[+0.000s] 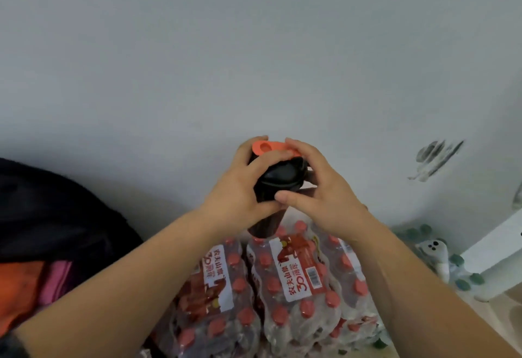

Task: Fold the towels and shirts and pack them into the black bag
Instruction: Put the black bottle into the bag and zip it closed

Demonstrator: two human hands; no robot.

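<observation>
I could make out only a strip of pale floor (500, 309) at the lower right of my feed. Two shrink-wrapped packs of red-capped bottles stood side by side in the middle, the left pack (214, 287) touching the right pack (305, 281). Just to their right lay green-capped bottles (463, 284), close against a white unit (497, 253). The black bag (56, 211) sat at the left; I couldn't tell what it rested on.

Storage corner of a lived-in room, probably domestic. Shrink-wrapped packs of red-capped water bottles (296, 287) lay stacked at lower centre below a scuffed plain wall (197, 61). A black bag (56, 211) of clothing sat at left, and green-capped bottles (463, 284) at lower right.
</observation>
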